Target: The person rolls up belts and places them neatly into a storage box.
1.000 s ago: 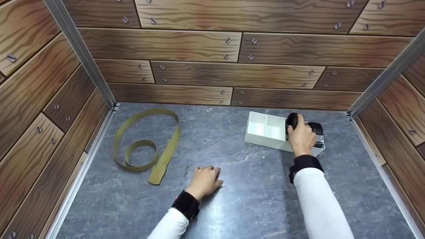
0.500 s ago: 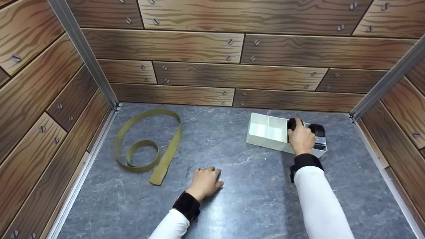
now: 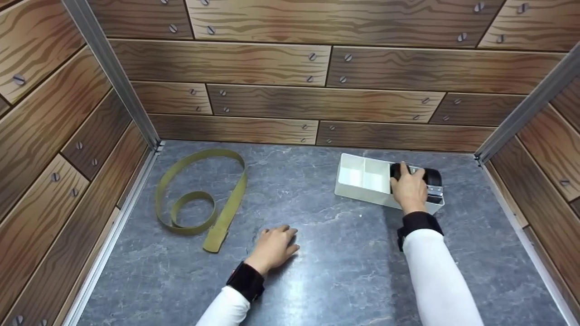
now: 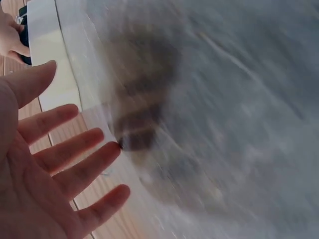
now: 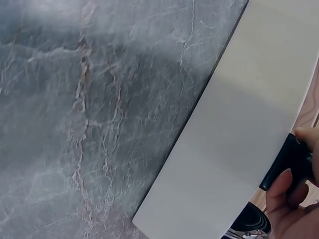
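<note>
Lowered since earlier, the black object point(image 3: 395, 172) lies under right hand point(image 3: 410, 191), grip unclear; left hand point(image 3: 272, 247) spread.

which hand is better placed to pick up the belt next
Probably the left hand: it holds nothing and is nearer the belt, while the right hand is farther off at the box, touching a black item.

The black item point(image 5: 289, 162) in my right hand point(image 3: 410, 190) looks like plastic, the metal part point(image 3: 435, 191) near it shiny. The white box point(image 3: 367, 197) seems smooth plastic, the belt point(image 3: 232, 203) matt woven cloth, the surface point(image 3: 312, 181) glossy like polished stone.
</note>
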`<state>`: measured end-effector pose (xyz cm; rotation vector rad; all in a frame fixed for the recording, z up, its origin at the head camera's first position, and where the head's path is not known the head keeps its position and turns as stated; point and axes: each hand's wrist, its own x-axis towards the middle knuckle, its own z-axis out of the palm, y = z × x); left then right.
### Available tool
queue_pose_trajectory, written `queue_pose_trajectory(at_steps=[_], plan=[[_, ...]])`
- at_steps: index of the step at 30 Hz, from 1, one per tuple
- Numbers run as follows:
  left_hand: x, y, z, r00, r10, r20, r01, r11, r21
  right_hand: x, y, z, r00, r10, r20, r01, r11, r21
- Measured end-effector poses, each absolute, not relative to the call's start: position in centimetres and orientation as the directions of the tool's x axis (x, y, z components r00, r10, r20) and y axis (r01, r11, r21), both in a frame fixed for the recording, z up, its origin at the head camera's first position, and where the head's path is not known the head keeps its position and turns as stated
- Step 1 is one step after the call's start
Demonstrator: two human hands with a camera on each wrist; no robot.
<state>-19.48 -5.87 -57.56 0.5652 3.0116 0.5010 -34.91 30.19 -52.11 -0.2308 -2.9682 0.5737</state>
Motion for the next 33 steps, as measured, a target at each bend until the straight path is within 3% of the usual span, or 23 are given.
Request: queue_pose_trajectory(at_steps=[6, 15, 24, 33], plan=[[-19.6, -9.0, -57.6, -0.956, 0.269, 0.116, 0.292, 0.906, 0.305, -34.2, 30.3, -52.2, -0.987, 0.148, 0.069, 0.109, 0.913, -0.393], [-20.1, -16.2, -56.9, -0.984, -0.004, 0.176, 0.048, 0.956, 0.289, -32.6, 30.4, -52.0, -0.975, 0.175, 0.136, 0.087, 0.865, -0.495], [-20.0, -20.0, -57.2, -0.991, -0.113, 0.072, -0.084, 0.943, 0.321, -30.6, 28.3, -52.4, -0.887, 0.198, 0.417, -0.055, 0.851, -0.522], [-20.5, -19.4, -57.6, -0.99, -0.142, -0.004, -0.138, 0.949, 0.283, -28.7, 24.5, -52.9, -0.894, 0.023, 0.448, -0.231, 0.833, -0.503]])
